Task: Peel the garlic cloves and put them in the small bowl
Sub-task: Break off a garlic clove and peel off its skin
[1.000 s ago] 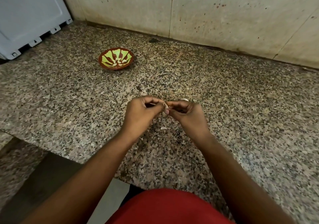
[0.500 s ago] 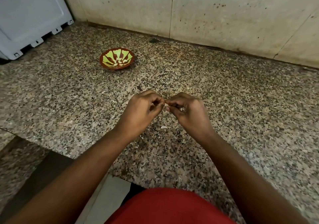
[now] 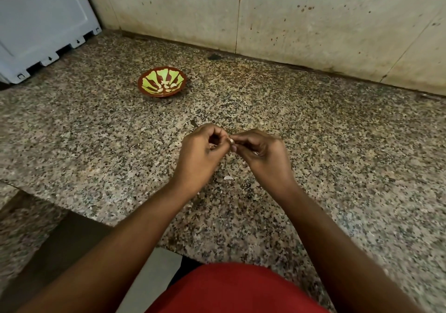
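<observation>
Two hands, left hand and right hand, pinch one mostly hidden garlic clove. One small bowl sits far left, its cloves too blurry to count.

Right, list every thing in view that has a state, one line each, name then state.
small bowl: upright on the counter, several peeled cloves inside.
garlic clove: pinched between both hands, mostly hidden; how far peeled cannot be told.
left hand: fingers curled, pinching the clove.
right hand: fingers curled, pinching the clove.
peel scrap: loose on the counter, below the hands.
</observation>
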